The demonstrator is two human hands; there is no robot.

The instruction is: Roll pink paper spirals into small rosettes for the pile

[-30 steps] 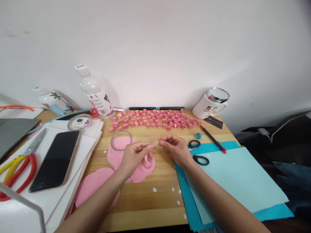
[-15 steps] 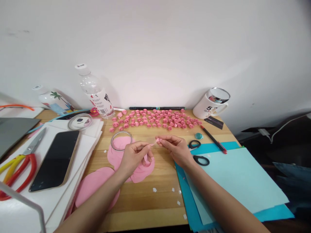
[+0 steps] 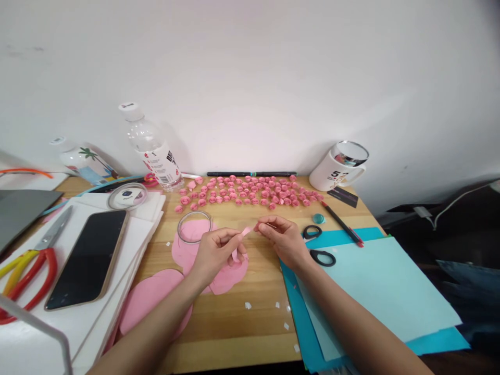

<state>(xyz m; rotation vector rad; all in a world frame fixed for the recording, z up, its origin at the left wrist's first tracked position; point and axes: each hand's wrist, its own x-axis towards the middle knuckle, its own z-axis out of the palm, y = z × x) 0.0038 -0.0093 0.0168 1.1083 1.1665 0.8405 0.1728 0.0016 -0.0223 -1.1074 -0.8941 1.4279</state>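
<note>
Head view. Both hands work above the middle of the bench (image 3: 250,333), close together and slightly raised off its surface.

Left hand (image 3: 216,255): thumb and forefinger are pressed together on the near-left end of a pink paper strip (image 3: 246,231). The remaining fingers are curled under, and a further loop of the pink strip appears to hang below them, against the pink paper discs (image 3: 230,273) lying flat on the bench.

Right hand (image 3: 283,239): fingertips (image 3: 260,227) are pinched together at the far-right end of the same strip. Whether they grip the paper or only touch it cannot be told; the contact is too small to resolve.

Governing relation: the strip spans the short gap between the two hands. Its long axis runs from near-left to far-right, rising slightly toward the right hand. The left hand has the firmer hold and lies nearer the person; the right hand lies just right of and beyond the strip's free end.

Surroundings: a clear ring (image 3: 194,226) stands on the discs just left of the left hand. A field of pink rolled rosettes (image 3: 250,191) lies farther back. Black-handled scissors (image 3: 322,250) rest on the blue paper sheets (image 3: 386,291), just right of the right hand.
</note>
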